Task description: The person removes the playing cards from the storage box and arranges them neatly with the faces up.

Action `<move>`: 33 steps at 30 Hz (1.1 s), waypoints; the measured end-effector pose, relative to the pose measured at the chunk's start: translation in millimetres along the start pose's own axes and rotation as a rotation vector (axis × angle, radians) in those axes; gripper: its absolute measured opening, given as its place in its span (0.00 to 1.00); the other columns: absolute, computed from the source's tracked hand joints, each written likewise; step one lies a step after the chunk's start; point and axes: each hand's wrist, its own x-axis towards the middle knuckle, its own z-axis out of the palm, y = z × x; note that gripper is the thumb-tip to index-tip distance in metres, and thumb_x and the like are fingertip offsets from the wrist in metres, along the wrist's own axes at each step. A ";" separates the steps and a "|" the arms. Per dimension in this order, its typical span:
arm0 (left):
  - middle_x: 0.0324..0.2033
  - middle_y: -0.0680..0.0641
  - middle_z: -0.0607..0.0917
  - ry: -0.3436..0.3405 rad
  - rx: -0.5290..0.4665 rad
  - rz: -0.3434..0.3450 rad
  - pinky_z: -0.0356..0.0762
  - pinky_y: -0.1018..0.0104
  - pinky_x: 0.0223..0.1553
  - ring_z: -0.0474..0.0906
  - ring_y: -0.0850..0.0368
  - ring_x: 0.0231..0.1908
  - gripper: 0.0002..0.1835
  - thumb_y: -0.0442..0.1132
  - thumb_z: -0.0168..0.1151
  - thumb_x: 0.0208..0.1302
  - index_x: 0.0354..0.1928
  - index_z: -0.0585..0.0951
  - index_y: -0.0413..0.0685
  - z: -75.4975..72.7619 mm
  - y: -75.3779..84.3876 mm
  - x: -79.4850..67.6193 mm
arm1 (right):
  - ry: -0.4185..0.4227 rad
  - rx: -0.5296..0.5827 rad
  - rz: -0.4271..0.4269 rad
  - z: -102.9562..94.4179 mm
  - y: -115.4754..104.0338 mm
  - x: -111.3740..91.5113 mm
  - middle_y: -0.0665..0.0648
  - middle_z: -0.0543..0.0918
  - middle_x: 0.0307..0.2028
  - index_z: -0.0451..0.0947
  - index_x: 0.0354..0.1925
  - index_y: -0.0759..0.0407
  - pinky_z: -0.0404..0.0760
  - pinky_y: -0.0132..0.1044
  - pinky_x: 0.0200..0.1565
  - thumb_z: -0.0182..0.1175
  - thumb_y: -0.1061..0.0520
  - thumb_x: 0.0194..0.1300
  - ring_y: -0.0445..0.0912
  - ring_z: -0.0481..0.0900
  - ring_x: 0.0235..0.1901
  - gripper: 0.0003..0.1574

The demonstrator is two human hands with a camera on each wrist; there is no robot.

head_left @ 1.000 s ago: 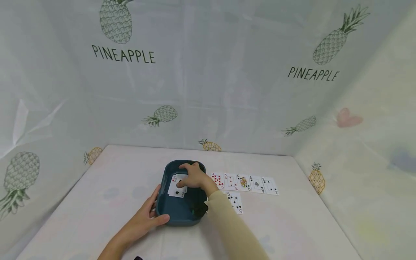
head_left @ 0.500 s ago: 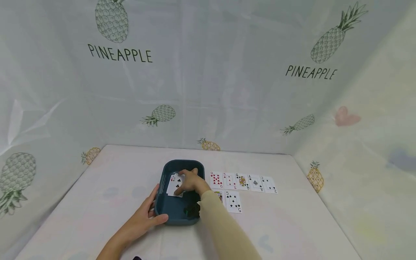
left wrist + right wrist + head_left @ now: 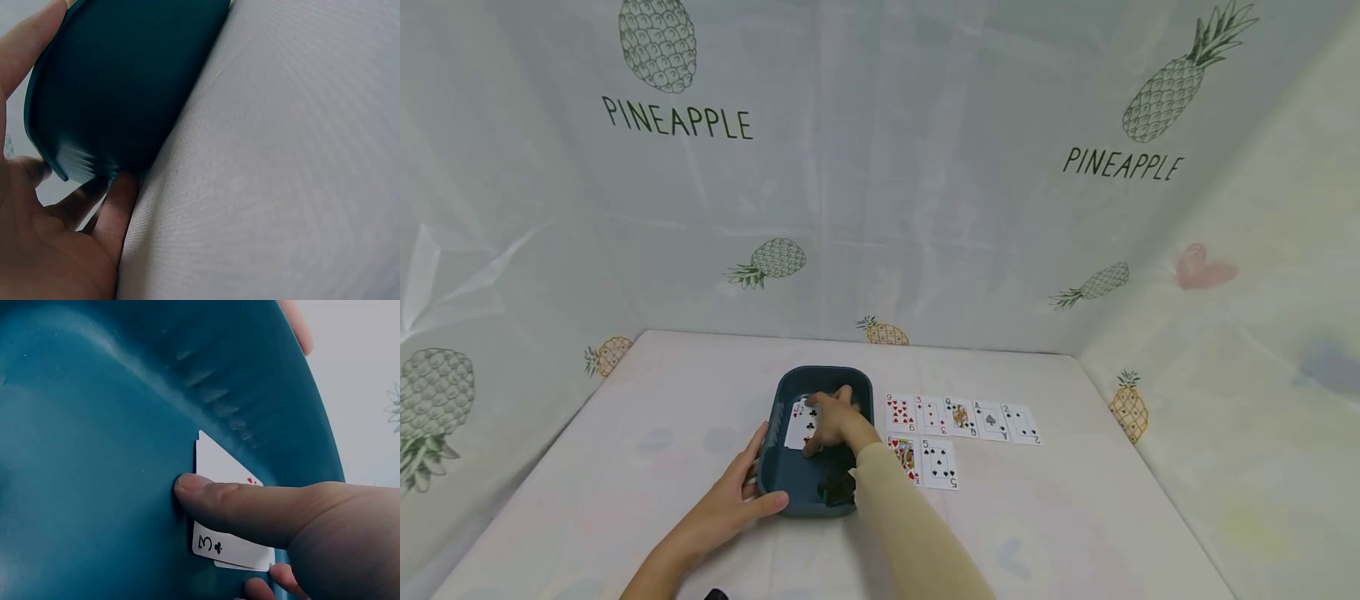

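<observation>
A blue-green plastic tray (image 3: 801, 487) stands on the table in the head view. My left hand (image 3: 730, 500) holds its left side, the thumb by the near corner and the fingers against the outer wall; in the left wrist view those fingers (image 3: 119, 212) touch the wall close to the cloth. Inside the tray lies a small stack of playing cards (image 3: 797, 427), a three of clubs on top. My right hand (image 3: 838, 421) reaches in and grips the stack between thumb and fingers. In the right wrist view the thumb (image 3: 231, 500) lies across the cards (image 3: 219, 462); the other fingers are mostly hidden.
To the tray's right, several face-up cards form a row, from a nine of hearts (image 3: 901, 413) to a two (image 3: 1021, 423). Below them lie a king (image 3: 904, 457) and a five of spades (image 3: 939, 463). Pineapple-printed sheeting (image 3: 910, 167) stands behind the table.
My right hand has shifted slightly left and toward me over the card stack, its fingers drawing closer about it. The king beside the tray has come into view. My left hand keeps its place.
</observation>
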 end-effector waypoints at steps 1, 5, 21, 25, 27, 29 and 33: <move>0.82 0.33 0.49 -0.001 -0.004 -0.001 0.80 0.54 0.64 0.65 0.33 0.75 0.55 0.46 0.71 0.72 0.86 0.42 0.74 0.3 0.1 0.1 | -0.002 0.001 -0.004 -0.4 0.5 -0.2 0.64 0.63 0.64 0.77 0.71 0.47 0.78 0.59 0.57 0.87 0.55 0.50 0.62 0.70 0.57 0.52; 0.83 0.33 0.48 0.007 0.008 -0.009 0.79 0.53 0.65 0.64 0.33 0.76 0.55 0.47 0.71 0.72 0.86 0.42 0.74 2.0 1.1 -0.8 | -0.013 0.023 -0.011 -1.9 3.5 -0.7 0.65 0.64 0.64 0.77 0.71 0.49 0.79 0.59 0.57 0.86 0.54 0.50 0.62 0.71 0.57 0.51; 0.83 0.37 0.48 0.020 0.035 -0.036 0.76 0.50 0.68 0.62 0.34 0.77 0.56 0.50 0.72 0.71 0.86 0.42 0.77 3.8 -2.5 0.1 | 0.008 0.089 -0.171 -31.3 10.8 -26.2 0.62 0.69 0.60 0.74 0.74 0.46 0.81 0.53 0.55 0.85 0.53 0.53 0.52 0.74 0.49 0.53; 0.83 0.35 0.49 0.025 0.048 -0.022 0.76 0.49 0.68 0.63 0.34 0.76 0.57 0.50 0.73 0.70 0.86 0.42 0.75 3.9 -0.7 0.1 | 0.014 0.148 -0.239 -45.9 18.1 -41.6 0.62 0.67 0.63 0.72 0.75 0.45 0.81 0.49 0.52 0.84 0.54 0.54 0.50 0.77 0.45 0.54; 0.83 0.36 0.50 0.031 0.052 -0.029 0.77 0.51 0.67 0.63 0.36 0.76 0.57 0.50 0.73 0.69 0.86 0.42 0.76 3.9 -0.4 0.3 | 0.013 0.173 -0.256 -54.3 22.0 -49.6 0.62 0.66 0.64 0.70 0.76 0.45 0.81 0.45 0.47 0.84 0.54 0.54 0.49 0.78 0.42 0.55; 0.83 0.37 0.50 0.037 0.051 -0.036 0.77 0.53 0.67 0.64 0.37 0.76 0.57 0.51 0.73 0.69 0.86 0.42 0.76 3.8 -0.6 0.9 | 0.012 0.187 -0.268 -61.8 26.6 -57.5 0.62 0.65 0.64 0.70 0.77 0.43 0.81 0.42 0.42 0.83 0.55 0.55 0.48 0.79 0.39 0.55; 0.83 0.37 0.50 0.037 0.044 -0.032 0.77 0.54 0.67 0.64 0.37 0.75 0.58 0.51 0.74 0.68 0.86 0.42 0.75 3.7 -0.9 1.4 | 0.011 0.196 -0.278 -72.9 40.5 -71.7 0.61 0.64 0.65 0.68 0.78 0.41 0.80 0.41 0.38 0.83 0.55 0.56 0.48 0.78 0.40 0.56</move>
